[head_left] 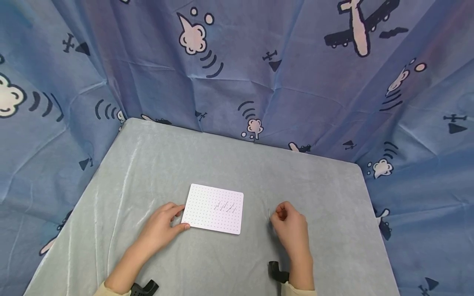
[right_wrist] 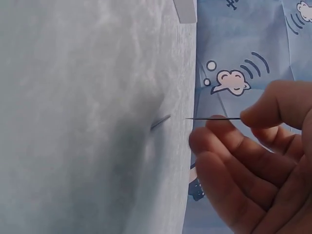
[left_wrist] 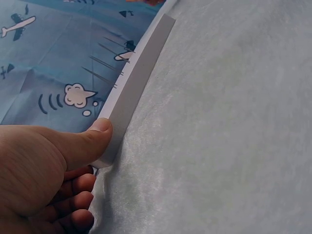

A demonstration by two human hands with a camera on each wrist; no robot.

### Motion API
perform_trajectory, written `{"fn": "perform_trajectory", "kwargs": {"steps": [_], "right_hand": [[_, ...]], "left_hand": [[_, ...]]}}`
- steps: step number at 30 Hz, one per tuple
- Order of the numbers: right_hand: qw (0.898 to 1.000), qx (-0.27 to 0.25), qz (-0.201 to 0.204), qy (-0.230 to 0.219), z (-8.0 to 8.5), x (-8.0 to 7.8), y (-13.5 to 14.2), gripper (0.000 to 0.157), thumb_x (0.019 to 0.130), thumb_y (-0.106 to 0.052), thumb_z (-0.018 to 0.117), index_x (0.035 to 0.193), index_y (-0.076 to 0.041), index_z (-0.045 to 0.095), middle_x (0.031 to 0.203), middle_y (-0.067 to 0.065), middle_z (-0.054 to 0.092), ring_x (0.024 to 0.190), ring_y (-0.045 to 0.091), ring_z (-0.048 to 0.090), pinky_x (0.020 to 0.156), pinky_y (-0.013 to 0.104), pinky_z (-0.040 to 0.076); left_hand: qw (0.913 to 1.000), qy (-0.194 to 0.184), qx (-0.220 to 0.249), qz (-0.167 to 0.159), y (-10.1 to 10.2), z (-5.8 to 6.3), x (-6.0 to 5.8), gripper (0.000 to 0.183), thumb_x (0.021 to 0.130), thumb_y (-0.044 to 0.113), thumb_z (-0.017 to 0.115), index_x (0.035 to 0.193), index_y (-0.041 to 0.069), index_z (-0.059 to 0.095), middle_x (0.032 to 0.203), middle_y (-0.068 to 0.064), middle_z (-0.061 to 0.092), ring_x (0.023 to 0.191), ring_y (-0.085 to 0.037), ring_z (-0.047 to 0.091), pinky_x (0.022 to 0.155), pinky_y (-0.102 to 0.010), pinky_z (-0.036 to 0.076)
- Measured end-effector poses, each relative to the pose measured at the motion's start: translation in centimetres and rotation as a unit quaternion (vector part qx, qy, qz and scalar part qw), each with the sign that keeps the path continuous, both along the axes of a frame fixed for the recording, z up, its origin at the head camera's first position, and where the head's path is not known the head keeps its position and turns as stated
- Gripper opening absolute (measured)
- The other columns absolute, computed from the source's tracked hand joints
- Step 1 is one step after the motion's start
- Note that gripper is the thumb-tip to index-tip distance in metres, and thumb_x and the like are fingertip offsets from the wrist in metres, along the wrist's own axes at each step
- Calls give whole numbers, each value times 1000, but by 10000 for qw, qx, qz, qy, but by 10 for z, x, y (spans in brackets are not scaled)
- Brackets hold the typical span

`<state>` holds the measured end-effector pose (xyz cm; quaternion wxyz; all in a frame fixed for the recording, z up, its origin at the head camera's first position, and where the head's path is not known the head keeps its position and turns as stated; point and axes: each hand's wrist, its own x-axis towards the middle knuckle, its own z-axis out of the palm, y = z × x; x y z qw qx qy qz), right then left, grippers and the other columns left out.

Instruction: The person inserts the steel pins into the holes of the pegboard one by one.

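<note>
A white board point(head_left: 207, 221) with a grid of small holes lies on the cloth-covered table. Several thin needles point(head_left: 225, 206) stand up from its right half; the left wrist view also shows these needles point(left_wrist: 102, 63) in profile. My left hand point(head_left: 161, 227) grips the board's near left corner, thumb on the front side and fingers at the left edge. To the right of the board, my right hand point(head_left: 292, 228) pinches a single thin needle point(right_wrist: 214, 118) by one end, above the cloth. The needle's free tip points away from the fingers.
Pale grey cloth point(head_left: 177, 152) covers the table, with creases on the left. A blue patterned curtain point(head_left: 229, 82) hangs behind and at both sides. Below the right hand, a short dark line point(right_wrist: 161, 122) shows on the cloth; I cannot tell if it is a shadow.
</note>
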<state>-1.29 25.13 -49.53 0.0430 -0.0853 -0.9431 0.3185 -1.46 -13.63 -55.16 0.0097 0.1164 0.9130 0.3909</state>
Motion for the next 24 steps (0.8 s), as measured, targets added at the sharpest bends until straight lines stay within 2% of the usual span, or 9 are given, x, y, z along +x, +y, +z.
{"fn": "perform_trajectory", "kwargs": {"steps": [5, 10, 15, 20, 24], "right_hand": [[9992, 6, -36, 388, 2, -2, -4, 14, 90, -2, 71, 93, -15, 69, 79, -1, 68, 62, 15, 59, 58, 31, 48], [9972, -376, -63, 644, 4, -5, -11, 11, 92, -6, 78, 95, -15, 73, 81, -3, 72, 68, 14, 66, 59, 30, 53], [9927, -747, 97, 941, 3, -8, -21, 13, 92, -5, 81, 92, -16, 74, 80, -5, 73, 73, 14, 69, 60, 27, 55], [9898, -798, 246, 1157, 1, -11, -31, 18, 90, -2, 82, 87, -18, 75, 77, -8, 71, 72, 12, 68, 62, 26, 53], [9890, -832, 378, 1160, 0, -11, -40, 16, 90, -2, 84, 88, -17, 77, 77, -9, 71, 73, 12, 67, 63, 27, 53]], "left_hand": [[10000, -54, 20, 4, 0, 0, 0, 56, 83, 24, 98, 131, 4, 77, 97, 9, 62, 84, -8, 53, 74, -31, 48], [10000, -17, 22, 26, -1, 0, 0, 54, 84, 24, 98, 131, 5, 78, 97, 10, 62, 84, -9, 53, 74, -32, 48], [10000, 0, 1, 55, 1, -2, 0, 52, 84, 25, 98, 129, 8, 79, 98, 10, 62, 86, -9, 53, 75, -32, 48], [10000, 14, -25, 80, 2, -1, 2, 53, 84, 25, 98, 130, 8, 79, 99, 11, 63, 87, -9, 54, 76, -33, 49], [10000, 35, -35, 84, 1, -1, 3, 54, 83, 25, 98, 131, 9, 78, 97, 11, 62, 87, -8, 54, 76, -33, 49]]}}
